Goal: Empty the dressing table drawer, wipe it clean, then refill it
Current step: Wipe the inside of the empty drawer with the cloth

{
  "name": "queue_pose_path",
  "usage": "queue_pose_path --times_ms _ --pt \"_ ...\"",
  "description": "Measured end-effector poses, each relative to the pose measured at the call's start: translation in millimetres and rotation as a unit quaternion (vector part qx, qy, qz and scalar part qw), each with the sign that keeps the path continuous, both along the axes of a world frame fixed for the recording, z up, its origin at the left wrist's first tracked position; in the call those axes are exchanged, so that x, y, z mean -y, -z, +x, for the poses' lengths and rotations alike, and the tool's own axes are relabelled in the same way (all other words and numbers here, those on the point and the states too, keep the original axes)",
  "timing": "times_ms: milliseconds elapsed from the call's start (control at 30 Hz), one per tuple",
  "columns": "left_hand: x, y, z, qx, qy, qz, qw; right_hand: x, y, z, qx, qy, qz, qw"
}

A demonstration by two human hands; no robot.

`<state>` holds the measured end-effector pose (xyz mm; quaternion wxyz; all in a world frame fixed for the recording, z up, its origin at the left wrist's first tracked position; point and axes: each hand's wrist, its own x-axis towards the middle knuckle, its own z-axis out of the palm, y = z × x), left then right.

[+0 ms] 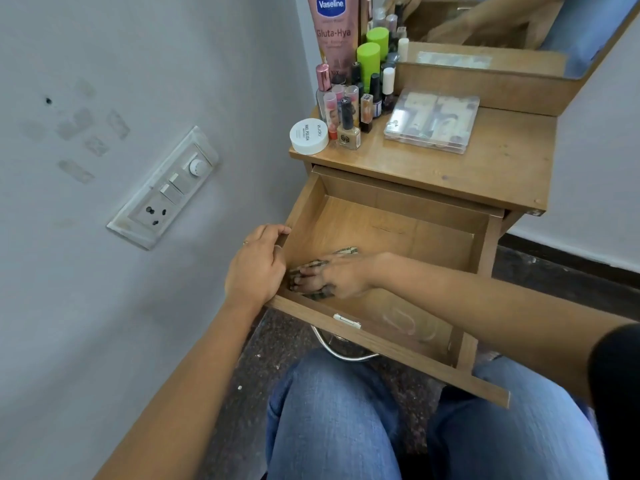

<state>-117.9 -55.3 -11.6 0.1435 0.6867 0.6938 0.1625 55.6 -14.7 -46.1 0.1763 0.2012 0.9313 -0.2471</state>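
The wooden drawer (pixel 398 233) of the dressing table is pulled out over my lap and holds nothing but a patterned cloth (pixel 343 252). My right hand (pixel 332 275) presses that cloth flat against the drawer floor in the near left corner, fingers spread. My left hand (pixel 256 265) grips the drawer's left side wall. On the table top (pixel 485 168) stand several nail polish bottles (pixel 348 123), a white round jar (pixel 309 136), a clear plastic case (pixel 433 121) and a pink Vaseline tube (pixel 334 29).
A grey wall with a switch and socket plate (pixel 162 188) is close on the left. A mirror (pixel 502 22) rises behind the table top. My knees in blue jeans (pixel 332 417) sit under the drawer front, above a dark speckled floor.
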Motion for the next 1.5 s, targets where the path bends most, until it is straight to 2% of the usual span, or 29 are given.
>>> queue_pose_path --times_ms 200,333,667,967,1100,1333,1500 --pt "0 -1 -2 0.022 -0.002 -0.004 1.000 25 -3 81 0.097 -0.006 -0.042 0.994" --pt "0 1 -2 0.019 -0.010 -0.002 1.000 38 -9 107 0.106 -0.038 -0.071 0.991" --pt "0 2 0 -0.013 -0.008 0.011 1.000 0 0 5 0.027 -0.035 0.021 0.999" --pt "0 -1 1 -0.004 -0.004 -0.003 1.000 -4 -9 -14 0.088 0.022 -0.040 0.995" --pt "0 -1 -1 0.015 0.003 -0.002 1.000 5 -21 18 0.099 0.007 -0.038 0.994" --pt "-1 2 -4 0.023 -0.001 0.000 1.000 37 -28 103 0.203 -0.048 -0.048 0.977" --pt "-2 3 -2 0.015 -0.002 0.003 1.000 36 -21 119 0.233 -0.094 -0.060 0.966"
